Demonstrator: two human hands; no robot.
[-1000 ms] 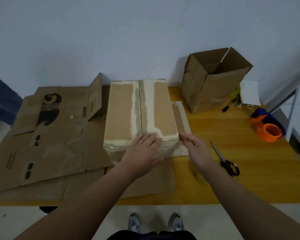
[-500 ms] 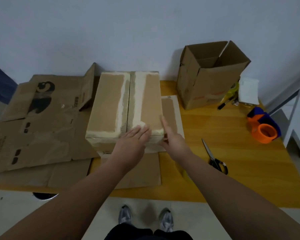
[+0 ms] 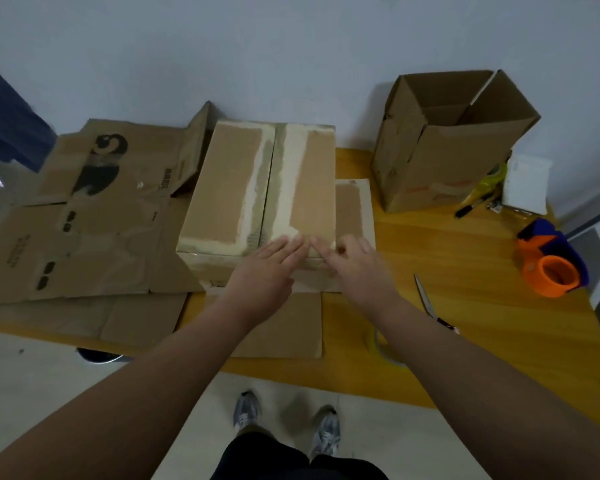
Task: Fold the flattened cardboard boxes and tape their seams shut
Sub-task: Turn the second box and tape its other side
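Observation:
A folded cardboard box (image 3: pixel 236 188) stands in the middle of the wooden table (image 3: pixel 465 271), its two top flaps meeting along a centre seam with pale old tape marks. My left hand (image 3: pixel 267 268) lies flat with straight fingers on the box's near edge by the seam. My right hand (image 3: pixel 352 265) touches the near right corner of the box top, fingers partly bent and blurred. A roll of clear tape (image 3: pixel 383 344) lies on the table under my right forearm, partly hidden. Flattened cardboard boxes (image 3: pixel 84 220) lie to the left.
An open upright cardboard box (image 3: pixel 458 150) stands at the back right. Scissors (image 3: pixel 426 303) lie right of my right arm. An orange and blue tape dispenser (image 3: pixel 551 268) sits at the right edge, with markers and white paper (image 3: pixel 525 185) behind it. Another flat cardboard sheet (image 3: pixel 284 327) lies under the box.
My right hand has moved left from the box's right side onto its near top corner. The left hand stays on the near edge. The camera has shifted slightly.

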